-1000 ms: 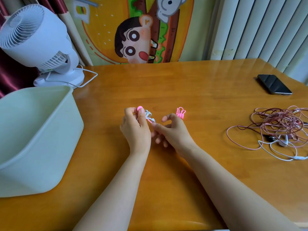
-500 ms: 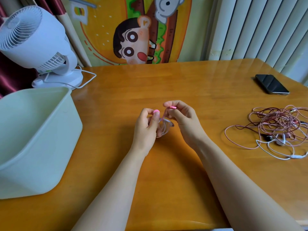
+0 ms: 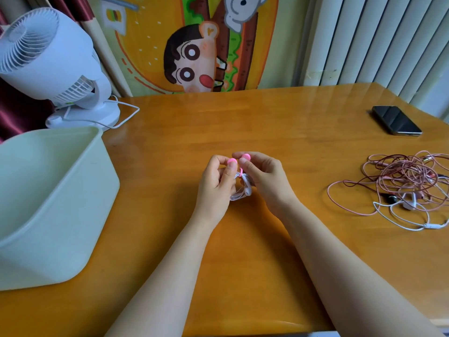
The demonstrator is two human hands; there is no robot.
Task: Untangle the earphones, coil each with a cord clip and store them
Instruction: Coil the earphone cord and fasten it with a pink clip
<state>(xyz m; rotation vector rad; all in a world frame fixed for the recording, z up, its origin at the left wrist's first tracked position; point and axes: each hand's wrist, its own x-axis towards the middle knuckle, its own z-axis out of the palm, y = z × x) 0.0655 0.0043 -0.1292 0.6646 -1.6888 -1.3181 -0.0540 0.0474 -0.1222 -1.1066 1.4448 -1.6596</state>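
Left hand (image 3: 215, 183): centre of frame, fingers curled, thumb and forefinger pinching one round pink end of the cord clip (image 3: 241, 172); right hand (image 3: 266, 181): just beside it, fingers curled, pinching the clip's other pink end; the two ends nearly touching at the fingertips. Coiled white earphone (image 3: 240, 190): small bundle, banded by the clip, hanging between and just below both hands, close over the table (image 3: 243, 122); whether it touches the wood cannot be told. Tangled earphones (image 3: 408, 181): pink and white cords in a loose heap, right of frame, well apart from the hands. Bin (image 3: 60, 215): pale, open-topped, left of frame, its near wall well left of the left hand. Bare wood lies between hands and bin, and between hands and heap. Phone (image 3: 396, 120): dark, upper right, near the table's far edge. Fan (image 3: 43, 62): white, upper left, behind the bin
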